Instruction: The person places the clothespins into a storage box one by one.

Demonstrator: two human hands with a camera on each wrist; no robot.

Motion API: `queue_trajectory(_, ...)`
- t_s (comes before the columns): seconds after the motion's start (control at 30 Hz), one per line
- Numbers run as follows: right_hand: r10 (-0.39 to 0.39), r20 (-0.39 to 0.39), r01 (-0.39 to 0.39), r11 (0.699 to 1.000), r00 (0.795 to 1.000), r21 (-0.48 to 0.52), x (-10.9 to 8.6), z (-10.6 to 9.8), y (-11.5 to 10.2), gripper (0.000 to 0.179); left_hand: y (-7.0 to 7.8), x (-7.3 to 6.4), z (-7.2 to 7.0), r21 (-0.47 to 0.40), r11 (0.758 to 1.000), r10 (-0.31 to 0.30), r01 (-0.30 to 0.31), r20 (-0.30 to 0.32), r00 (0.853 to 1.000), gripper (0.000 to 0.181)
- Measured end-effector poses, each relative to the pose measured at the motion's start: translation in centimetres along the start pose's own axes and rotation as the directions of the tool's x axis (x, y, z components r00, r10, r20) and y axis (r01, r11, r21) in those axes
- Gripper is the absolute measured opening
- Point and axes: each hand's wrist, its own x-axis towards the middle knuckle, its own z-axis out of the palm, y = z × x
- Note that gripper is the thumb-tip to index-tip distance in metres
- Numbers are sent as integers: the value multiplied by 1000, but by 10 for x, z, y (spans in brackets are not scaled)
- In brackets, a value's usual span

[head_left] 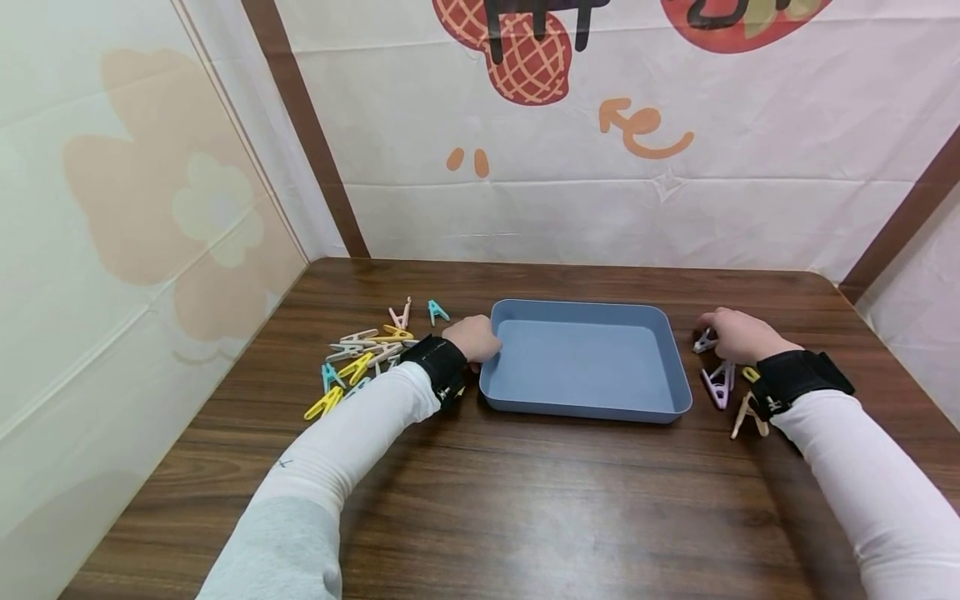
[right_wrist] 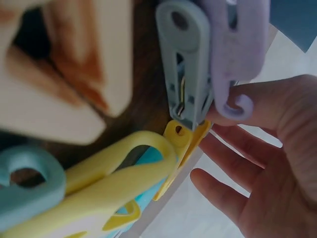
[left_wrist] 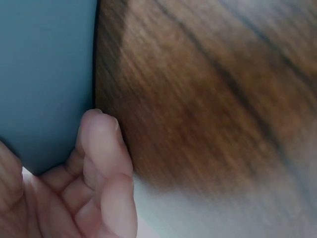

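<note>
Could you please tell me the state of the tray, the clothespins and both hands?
Tray: upright, flat on the table.
Left clothespins: loosely heaped.
Lavender clothespin: legs apart.
Beige clothespin: legs apart.
Grey clothespin: partly hidden in the head view.
Left hand: holding the tray's left edge.
Right hand: at the grey clothespin; grip unclear.

– Underneath it all?
– Dark brown wood-grain table (head_left: 570, 500), rounded at the far corners, with a pale sheen toward the front.
– And at the back?
– White sheeting (head_left: 390, 125), lightly creased, with a slanting brown stripe (head_left: 307, 125) at the left and a second stripe (head_left: 907, 215) at the right.
– Printed with?
– Red waffle-patterned motif (head_left: 528, 73) up top, red rounded motif (head_left: 727, 40) to its right; lower down, two orange ovals (head_left: 481, 163) and an orange curl (head_left: 643, 122) with an arrowhead.
– Far left?
– Pale side panel (head_left: 45, 333) with a big faded peach flower (head_left: 135, 208).
</note>
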Motion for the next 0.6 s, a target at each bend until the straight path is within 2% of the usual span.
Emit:
queue_trajectory(0.3,-13,-23,12,999,1000,-41,2,-2,4,22,1,0,-2,1,1000,-5,5,2,1000,28)
queue_trajectory(0.5,-12,-17,12,1000,1000,-20,4,-5,3,17,1,-1,-1,2,1000,-4,4,-4,1000,27)
queue_trajectory(0.6,-12,-40,12,1000,999,-1,2,-10,0,19,0,1,1,0,1000,-5,5,-7,1000,27)
